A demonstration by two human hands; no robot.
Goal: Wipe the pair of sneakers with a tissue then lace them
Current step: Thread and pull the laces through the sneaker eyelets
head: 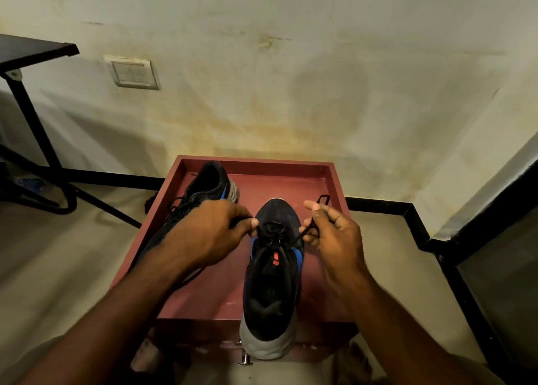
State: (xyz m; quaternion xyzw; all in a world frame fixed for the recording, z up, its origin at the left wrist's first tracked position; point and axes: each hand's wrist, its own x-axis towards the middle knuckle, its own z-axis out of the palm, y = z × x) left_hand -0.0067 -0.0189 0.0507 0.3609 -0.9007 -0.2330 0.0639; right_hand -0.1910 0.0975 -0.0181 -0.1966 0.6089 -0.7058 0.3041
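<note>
Forearms reach in, left hand (215, 227) and right hand (332, 230) each pinching the lace (302, 233) either side of the sneaker (273, 283) between them; limp, thin cord, best held near its tips.

Matt cloth sneaker (272, 283), glossy tray (334, 186)

Two bare forearms, left hand (217, 230) and right hand (334, 233) ringless, sleeveless.

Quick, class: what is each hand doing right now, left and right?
Left hand: pinches one end of the black lace at the near sneaker.
Right hand: pinches the lace's other end.
</note>
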